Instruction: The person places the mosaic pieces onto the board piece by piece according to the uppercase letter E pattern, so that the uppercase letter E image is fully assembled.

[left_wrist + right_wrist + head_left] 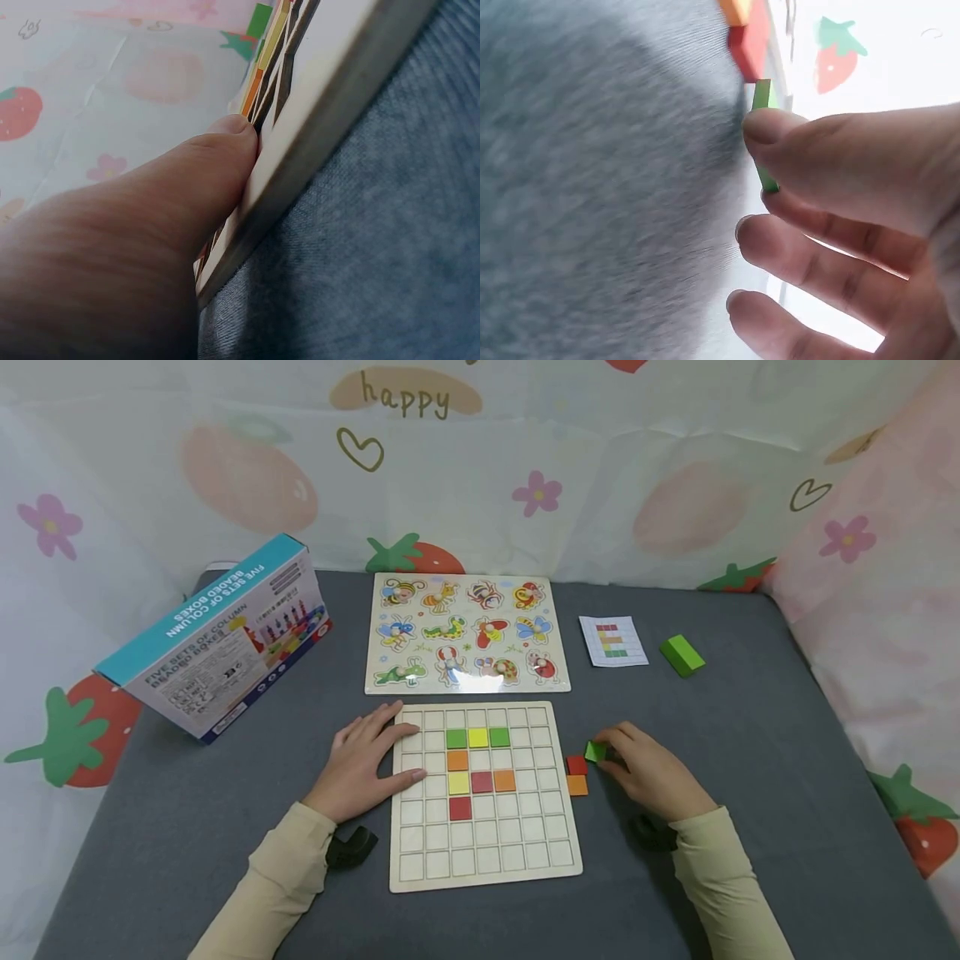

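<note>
Now the left hand (365, 766) lies flat on the near-left part of the grid board (420, 872), fingers straight, pinning it to the grey worktop (750, 735); that pressure should stay even so the board does not slide. Just right of the board, the right hand (651, 772) pinches a small green tile (596, 751) between thumb and fingertip, tilted on edge and just beside a loose red tile (577, 765) and an orange tile (577, 785). To seat it well, I judge the tile should be levelled before lowering (edge-first tends to jam). Farther off, the pattern card (613, 641) shows the layout to match, with a green block (682, 654) right of it.
</note>
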`<action>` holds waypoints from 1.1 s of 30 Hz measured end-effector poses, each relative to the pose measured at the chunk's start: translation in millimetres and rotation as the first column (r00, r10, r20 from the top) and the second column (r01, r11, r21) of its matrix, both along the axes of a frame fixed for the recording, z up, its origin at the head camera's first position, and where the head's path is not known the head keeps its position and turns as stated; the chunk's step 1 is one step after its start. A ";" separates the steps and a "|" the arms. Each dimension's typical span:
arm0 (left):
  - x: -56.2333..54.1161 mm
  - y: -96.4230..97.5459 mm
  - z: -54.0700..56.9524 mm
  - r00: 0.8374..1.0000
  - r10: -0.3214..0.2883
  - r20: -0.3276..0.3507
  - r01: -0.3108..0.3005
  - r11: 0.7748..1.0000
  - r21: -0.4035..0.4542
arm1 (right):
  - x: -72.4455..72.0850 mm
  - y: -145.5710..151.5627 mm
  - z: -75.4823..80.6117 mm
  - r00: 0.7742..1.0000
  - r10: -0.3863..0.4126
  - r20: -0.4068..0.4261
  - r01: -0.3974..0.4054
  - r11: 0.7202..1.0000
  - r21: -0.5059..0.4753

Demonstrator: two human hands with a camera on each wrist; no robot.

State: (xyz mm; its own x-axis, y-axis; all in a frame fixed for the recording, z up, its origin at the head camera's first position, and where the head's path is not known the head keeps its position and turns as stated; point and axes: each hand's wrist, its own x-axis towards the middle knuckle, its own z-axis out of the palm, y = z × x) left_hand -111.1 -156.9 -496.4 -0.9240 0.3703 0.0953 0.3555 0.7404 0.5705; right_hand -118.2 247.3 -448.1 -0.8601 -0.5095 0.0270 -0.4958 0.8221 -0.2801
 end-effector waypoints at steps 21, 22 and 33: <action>-0.7 -0.2 -0.1 1.000 -0.002 0.013 0.002 1.000 -0.003 | 26.4 -75.1 20.3 0.943 0.306 -0.131 -0.313 0.949 -0.035; -0.7 -0.2 -0.2 1.000 -0.002 0.015 0.002 1.000 -0.005 | 28.1 -79.7 19.8 0.939 0.321 -0.125 -0.327 0.945 -0.028; -0.7 -0.8 0.1 1.000 0.000 0.023 0.000 1.000 -0.010 | 41.1 -116.5 15.3 0.893 0.447 -0.045 -0.447 0.894 0.014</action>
